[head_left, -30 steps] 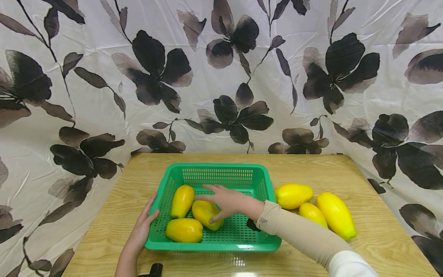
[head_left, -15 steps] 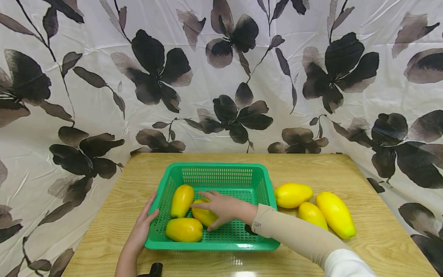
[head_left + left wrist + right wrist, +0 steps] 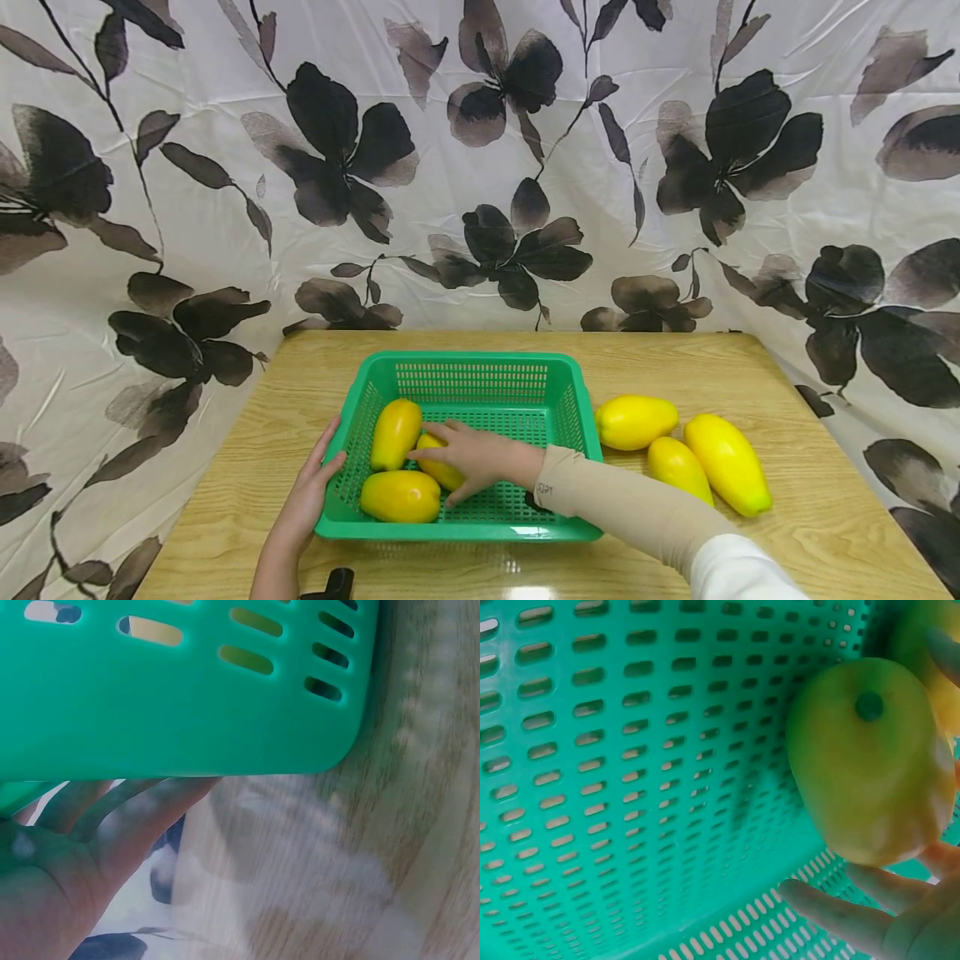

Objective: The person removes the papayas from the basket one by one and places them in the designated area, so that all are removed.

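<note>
A green plastic basket point(image 3: 468, 533) with slotted walls stands on the table. Three yellow papayas lie in its left half: an upright one point(image 3: 396, 433), a sideways one point(image 3: 401, 497) and a middle one point(image 3: 438, 462). My right hand point(image 3: 480, 457) spreads over the middle papaya and partly hides it. In the right wrist view, fairly straight fingers point(image 3: 840, 911) lie along that greenish-yellow papaya point(image 3: 866, 765), the nearest fingertip standing apart from it. My left hand point(image 3: 303, 487) rests against the basket's left side, its straight fingers point(image 3: 150, 821) outside the wall and its thumb near the rim.
Right of the basket, three more yellow papayas lie close together on the wooden table point(image 3: 247, 467): one at the back point(image 3: 637, 422), a smaller one point(image 3: 678, 468) and a long one point(image 3: 727, 464). A floral cloth point(image 3: 450, 167) hangs behind the table.
My right hand has come down and slightly left onto the middle papaya, covering more of it. The left hand, the basket and the other papayas stay in place.
</note>
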The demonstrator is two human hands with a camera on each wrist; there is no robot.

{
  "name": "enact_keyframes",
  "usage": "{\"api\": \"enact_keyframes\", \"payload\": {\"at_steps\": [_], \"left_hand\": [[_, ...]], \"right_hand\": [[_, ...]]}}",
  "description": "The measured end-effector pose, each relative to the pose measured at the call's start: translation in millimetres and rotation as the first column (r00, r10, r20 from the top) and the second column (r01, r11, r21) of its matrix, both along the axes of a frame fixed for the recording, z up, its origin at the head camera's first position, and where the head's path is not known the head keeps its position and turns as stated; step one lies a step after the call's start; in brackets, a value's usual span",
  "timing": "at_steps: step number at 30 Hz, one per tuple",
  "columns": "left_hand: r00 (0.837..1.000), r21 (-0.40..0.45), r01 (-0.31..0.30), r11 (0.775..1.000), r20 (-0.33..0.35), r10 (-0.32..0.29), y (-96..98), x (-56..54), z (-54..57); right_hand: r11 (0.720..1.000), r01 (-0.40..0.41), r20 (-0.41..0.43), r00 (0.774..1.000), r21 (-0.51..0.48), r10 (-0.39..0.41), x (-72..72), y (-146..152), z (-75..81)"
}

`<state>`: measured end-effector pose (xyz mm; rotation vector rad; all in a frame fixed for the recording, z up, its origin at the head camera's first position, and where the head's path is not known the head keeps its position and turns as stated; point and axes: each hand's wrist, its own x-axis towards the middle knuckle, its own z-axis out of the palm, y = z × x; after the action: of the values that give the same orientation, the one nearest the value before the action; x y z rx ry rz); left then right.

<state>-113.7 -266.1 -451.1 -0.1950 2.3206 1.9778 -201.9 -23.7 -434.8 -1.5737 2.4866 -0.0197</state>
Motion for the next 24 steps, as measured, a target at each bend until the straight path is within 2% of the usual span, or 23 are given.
{"api": "enact_keyframes", "payload": {"at_steps": [8, 14, 19, 24], "left_hand": [[1.000, -0.002, -0.004, 1.000, -0.004, 0.004, -0.4, -0.6, -1.7], [1.000, 0.023, 0.005, 1.000, -0.008, -0.005, -1.1, -1.5, -3.1], [1.000, 0.023, 0.008, 1.000, -0.011, -0.008, -1.2, -1.4, -3.2], [1.000, 0.010, 0.009, 1.000, -0.016, -0.008, -1.5, -0.7, -2.7]], "right_hand": [[0.999, 0.004, -0.036, 0.999, 0.045, -0.002, 0.8, -6.0, -7.9], [0.996, -0.014, -0.111, 0.994, 0.087, 0.024, 1.9, -7.0, -13.4], [0.996, -0.041, -0.153, 0.987, 0.077, 0.053, 0.4, -6.2, -18.7], [0.996, -0.042, -0.161, 0.986, 0.079, 0.054, 0.4, -6.9, -21.2]]}}
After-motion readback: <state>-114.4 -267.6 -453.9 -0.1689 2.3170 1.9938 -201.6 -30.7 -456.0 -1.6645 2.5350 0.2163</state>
